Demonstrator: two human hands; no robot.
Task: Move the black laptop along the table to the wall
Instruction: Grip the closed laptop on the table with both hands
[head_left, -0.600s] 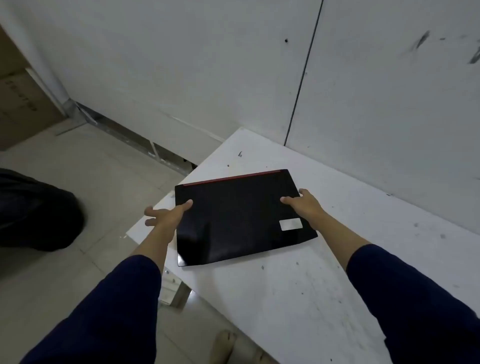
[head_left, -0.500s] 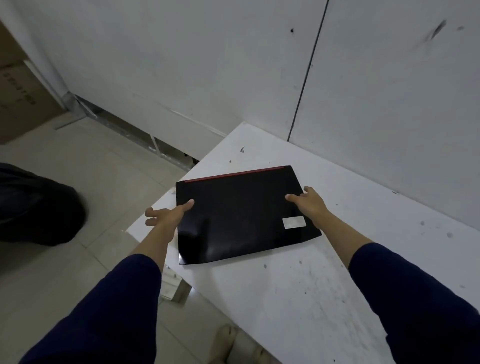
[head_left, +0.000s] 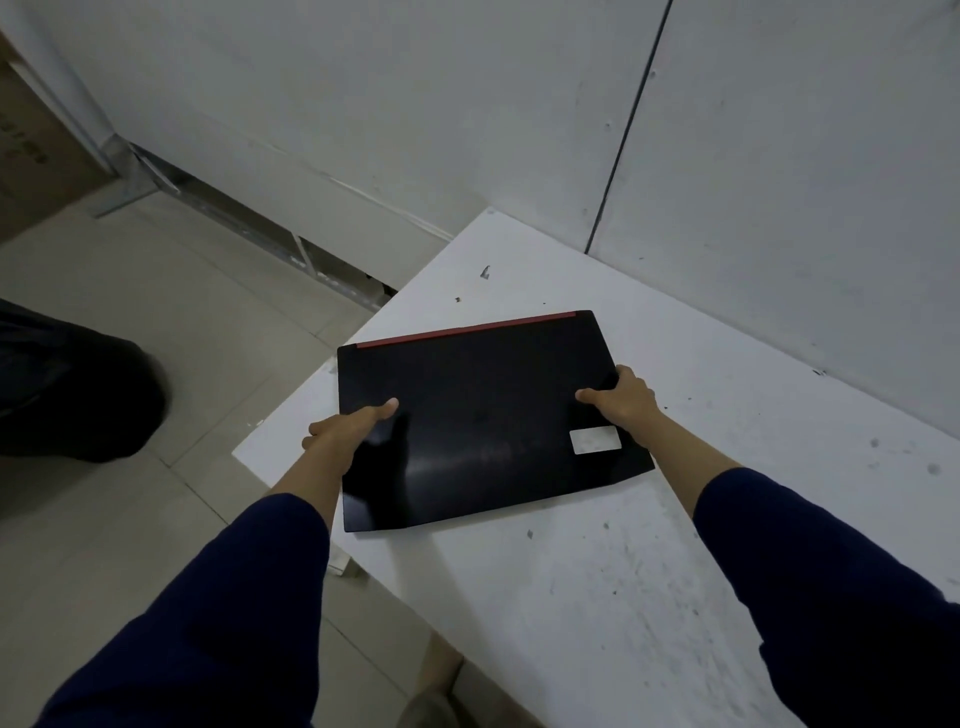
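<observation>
A closed black laptop (head_left: 478, 410) with a red strip along its far edge and a white sticker near its right corner lies flat on the white table (head_left: 597, 597), close to the table's left end. My left hand (head_left: 345, 428) grips its left edge, thumb on the lid. My right hand (head_left: 621, 400) grips its right edge, thumb on top and fingers wrapped around the side. A strip of bare tabletop separates the laptop from the white wall (head_left: 779, 182) behind it.
The table's left edge drops to a tiled floor (head_left: 156, 519). A dark bag (head_left: 67, 384) sits on the floor at the left, a cardboard box (head_left: 31, 150) at the far left. A vertical dark seam (head_left: 623, 130) runs down the wall panels.
Both hands have closed onto the laptop's side edges, thumbs now on the lid. The laptop lies in about the same place on the table.
</observation>
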